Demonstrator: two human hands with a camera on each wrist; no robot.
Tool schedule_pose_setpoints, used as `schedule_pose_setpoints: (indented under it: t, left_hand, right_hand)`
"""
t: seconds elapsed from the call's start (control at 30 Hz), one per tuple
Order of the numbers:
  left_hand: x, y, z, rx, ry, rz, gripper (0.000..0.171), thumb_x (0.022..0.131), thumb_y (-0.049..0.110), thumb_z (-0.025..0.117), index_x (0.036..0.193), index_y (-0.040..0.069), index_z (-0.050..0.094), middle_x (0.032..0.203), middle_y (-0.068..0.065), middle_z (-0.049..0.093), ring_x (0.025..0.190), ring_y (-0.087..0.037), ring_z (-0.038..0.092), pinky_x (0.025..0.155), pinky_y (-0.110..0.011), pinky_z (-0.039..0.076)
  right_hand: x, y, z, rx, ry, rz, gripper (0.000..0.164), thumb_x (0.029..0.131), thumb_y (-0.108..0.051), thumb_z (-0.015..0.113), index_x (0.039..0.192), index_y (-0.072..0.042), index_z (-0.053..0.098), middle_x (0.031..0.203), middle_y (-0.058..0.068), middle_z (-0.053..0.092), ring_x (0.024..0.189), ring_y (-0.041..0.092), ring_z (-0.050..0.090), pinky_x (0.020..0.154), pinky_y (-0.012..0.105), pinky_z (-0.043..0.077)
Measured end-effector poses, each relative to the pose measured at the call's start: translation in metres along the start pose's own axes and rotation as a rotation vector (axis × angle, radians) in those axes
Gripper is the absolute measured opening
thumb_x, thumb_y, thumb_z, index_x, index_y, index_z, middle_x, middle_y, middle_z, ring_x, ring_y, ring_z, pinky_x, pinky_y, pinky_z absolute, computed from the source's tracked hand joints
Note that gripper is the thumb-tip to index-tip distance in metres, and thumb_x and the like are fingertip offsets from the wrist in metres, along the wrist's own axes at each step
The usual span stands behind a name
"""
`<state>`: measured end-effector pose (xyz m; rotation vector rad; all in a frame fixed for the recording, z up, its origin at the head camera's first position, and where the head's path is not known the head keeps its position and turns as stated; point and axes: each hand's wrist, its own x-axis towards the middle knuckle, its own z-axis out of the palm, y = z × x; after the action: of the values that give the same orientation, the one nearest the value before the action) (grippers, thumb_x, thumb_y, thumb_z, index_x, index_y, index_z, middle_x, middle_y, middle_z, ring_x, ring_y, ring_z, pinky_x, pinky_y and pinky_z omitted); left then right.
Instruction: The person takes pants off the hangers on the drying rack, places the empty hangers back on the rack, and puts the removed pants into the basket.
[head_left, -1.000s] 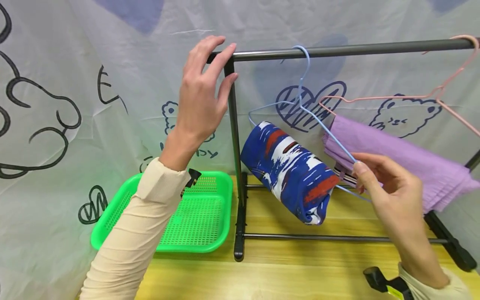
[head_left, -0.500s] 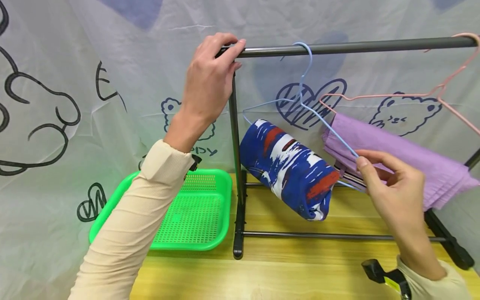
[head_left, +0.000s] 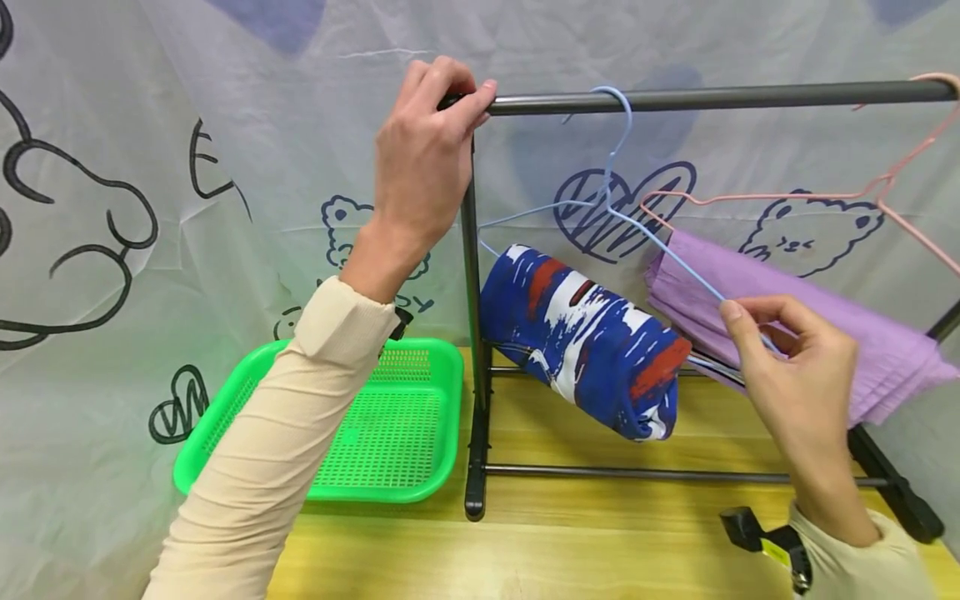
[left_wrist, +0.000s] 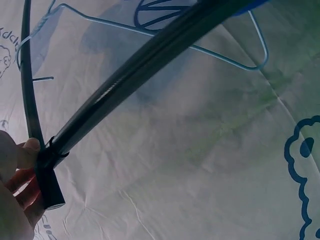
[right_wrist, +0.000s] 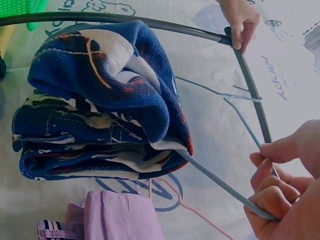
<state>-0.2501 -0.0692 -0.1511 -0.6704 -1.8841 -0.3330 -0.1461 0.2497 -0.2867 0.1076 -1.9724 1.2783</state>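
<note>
My left hand grips the left top corner of a black clothes rack, fingers over the rail; the left wrist view shows them at the joint. My right hand pinches the right end of a light blue hanger, which hooks over the rail. Over the hanger's lower bar hangs a folded denim-like garment, patterned blue, white and red. Its layers show in the right wrist view. Right behind it, a folded lilac garment hangs on a pink hanger.
A green plastic basket stands on the wooden surface, left of the rack. Low crossbars join the rack's feet. Pale cloth with drawn figures hangs behind everything.
My left hand has closed from spread fingers onto the rack's corner. My right hand has moved slightly right, drawing the blue hanger and its garment the same way.
</note>
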Motion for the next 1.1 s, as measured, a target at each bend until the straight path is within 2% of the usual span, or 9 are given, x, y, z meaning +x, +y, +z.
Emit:
schedule_pose_setpoints:
  t: [0.1, 0.27, 0.47, 0.77, 0.97, 1.1]
  left_hand:
    - [0.001, 0.001, 0.000, 0.027, -0.003, -0.009, 0.029, 0.107, 0.015, 0.053, 0.123, 0.005, 0.075, 0.104, -0.013, 0.063, 0.099, -0.028, 0.051, 0.084, -0.034, 0.054]
    - [0.001, 0.001, -0.001, 0.046, 0.007, -0.005, 0.031, 0.108, 0.017, 0.051, 0.122, 0.005, 0.076, 0.098, -0.013, 0.060, 0.095, -0.029, 0.049, 0.079, -0.035, 0.054]
    - [-0.002, 0.001, 0.001, 0.053, 0.051, 0.014, 0.031, 0.108, 0.017, 0.051, 0.120, 0.005, 0.077, 0.097, -0.012, 0.062, 0.092, -0.029, 0.049, 0.076, -0.036, 0.056]
    - [0.000, 0.004, 0.003, 0.071, 0.065, 0.019, 0.029, 0.108, 0.015, 0.052, 0.119, 0.006, 0.077, 0.096, -0.011, 0.062, 0.092, -0.028, 0.050, 0.076, -0.035, 0.057]
    - [-0.001, 0.004, 0.003, 0.075, 0.063, 0.017, 0.029, 0.108, 0.014, 0.052, 0.119, 0.005, 0.077, 0.096, -0.011, 0.062, 0.091, -0.028, 0.050, 0.078, -0.034, 0.056]
    - [-0.001, 0.005, 0.004, 0.073, 0.068, 0.017, 0.030, 0.108, 0.015, 0.051, 0.119, 0.005, 0.077, 0.096, -0.011, 0.063, 0.091, -0.028, 0.050, 0.076, -0.034, 0.056]
  right_hand:
    - [0.001, 0.003, 0.002, 0.027, 0.033, -0.004, 0.005, 0.091, -0.010, 0.078, 0.088, -0.005, 0.077, 0.086, -0.007, 0.073, 0.086, 0.003, 0.070, 0.078, 0.010, 0.053]
    - [0.002, 0.006, 0.006, 0.071, 0.078, 0.001, 0.010, 0.089, -0.009, 0.080, 0.085, -0.001, 0.075, 0.082, -0.009, 0.071, 0.083, 0.004, 0.070, 0.074, 0.010, 0.054]
    - [0.002, 0.006, 0.010, 0.112, 0.152, 0.007, 0.015, 0.091, -0.008, 0.077, 0.087, 0.006, 0.072, 0.083, -0.006, 0.070, 0.086, 0.007, 0.071, 0.073, 0.012, 0.055]
    - [0.004, 0.007, 0.009, 0.151, 0.255, 0.008, 0.020, 0.090, -0.004, 0.077, 0.087, 0.014, 0.068, 0.081, -0.003, 0.070, 0.072, 0.005, 0.067, 0.058, 0.010, 0.050]
    - [0.006, 0.009, 0.010, 0.205, 0.314, 0.010, 0.018, 0.088, -0.002, 0.078, 0.087, 0.014, 0.069, 0.080, 0.001, 0.071, 0.069, 0.007, 0.064, 0.061, 0.012, 0.051]
    - [0.007, 0.011, 0.012, 0.233, 0.361, -0.043, 0.024, 0.089, -0.005, 0.079, 0.087, 0.017, 0.068, 0.080, 0.001, 0.072, 0.071, 0.008, 0.066, 0.064, 0.015, 0.053]
